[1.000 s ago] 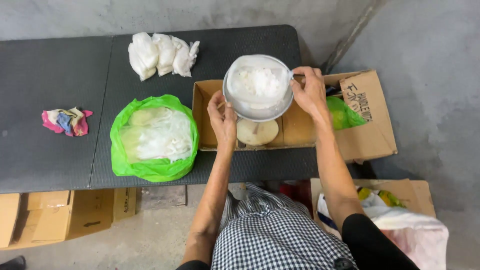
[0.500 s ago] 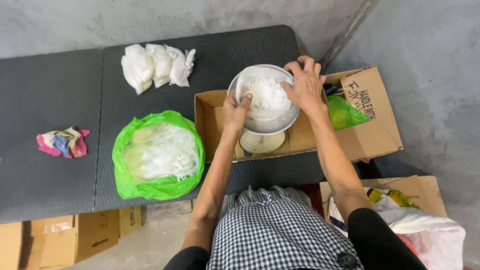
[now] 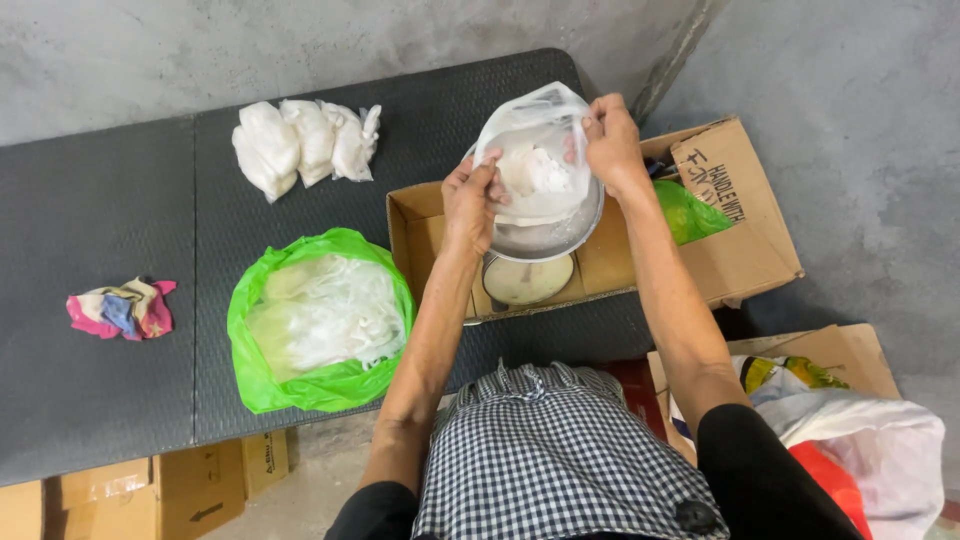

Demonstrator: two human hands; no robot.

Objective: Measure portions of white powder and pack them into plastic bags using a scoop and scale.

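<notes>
Now both hands [image 3: 470, 200] [image 3: 612, 140] hold a clear bag [image 3: 530, 150] above a metal bowl [image 3: 545, 235].

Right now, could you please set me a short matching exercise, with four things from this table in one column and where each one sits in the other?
Things:
1. clear bag
2. green bag
3. crumpled rag
4. tied white packets

Places:
a. at the table's far edge by the wall
b. alone at the table's left end
c. held open by both hands above the metal bowl
d. left of the cardboard box

Pairs: 1-c, 2-d, 3-b, 4-a
</notes>
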